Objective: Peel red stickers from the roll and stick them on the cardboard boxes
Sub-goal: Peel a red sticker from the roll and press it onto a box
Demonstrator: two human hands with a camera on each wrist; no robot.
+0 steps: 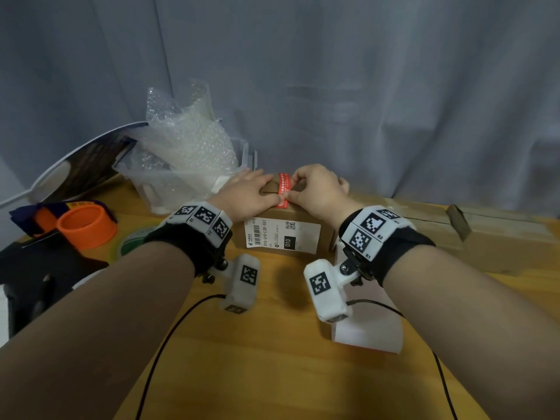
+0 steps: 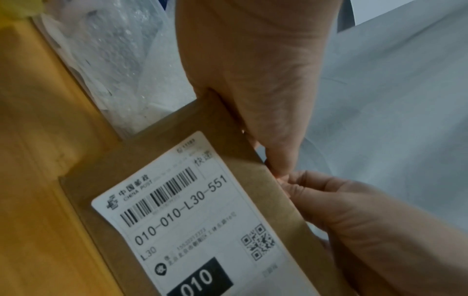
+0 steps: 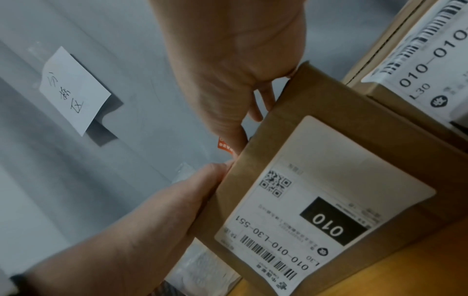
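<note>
A small cardboard box (image 1: 280, 234) stands on the wooden table (image 1: 272, 359), its near face carrying a white shipping label (image 1: 283, 234) with a barcode, a QR code and a black block reading 010. Both hands are on the top of this box. The left hand (image 1: 242, 194) lies flat across the left part of the top, fingers extended toward the middle and pressing down beside the red sticker (image 1: 283, 190). The right hand (image 1: 321, 189) comes in from the right with thumb and forefinger pinched together on the sticker's near right edge; the other fingers curl over the far part of the box top. The sticker runs near to far across the middle of the top, its far end lifted slightly above the cardboard and its near end reaching the front edge. In the right wrist view a short red piece (image 3: 225, 147) shows just past the thumb.

A white strip of backing paper (image 1: 368, 325) lies on the table near the right wrist; no stickers can be made out on it. To the right sits a longer cardboard box (image 1: 491, 237), and the right wrist view shows another labelled box (image 3: 415, 66) close behind the small one. Far left, a clear plastic bin (image 1: 169, 183) holds bubble wrap (image 1: 185, 137). An orange ring (image 1: 86, 227) rests at the left edge of the table
</note>
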